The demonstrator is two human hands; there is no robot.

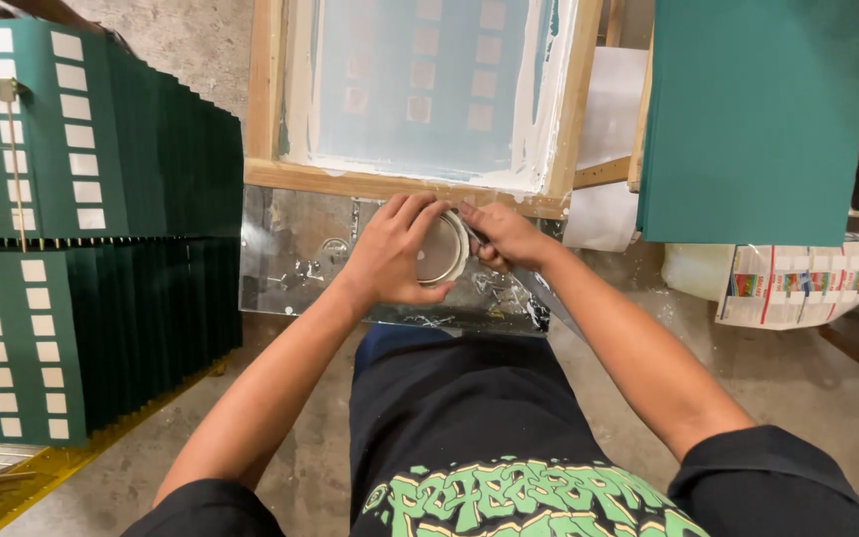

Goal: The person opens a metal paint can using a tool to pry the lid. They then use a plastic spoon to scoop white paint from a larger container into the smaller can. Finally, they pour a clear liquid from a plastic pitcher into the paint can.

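Scooping step: left hand fingers wrap small round tin; right hand at 3 o'clock grips thin blade inside; next needs steady lift toward wooden screen frame.

Small round tin, pale inside with a thin metallic rim, tilted so its open mouth faces up toward the camera. Cupped from the left by the left hand, fingers curled over the upper edge and thumb along the lower. Met at the right rim by a slim blade-like tool, pinched in the right hand, tip resting at the tin's edge; rest of the tool hidden under the fingers. Held just below the wooden frame's lower bar, above a smeared clear sheet.
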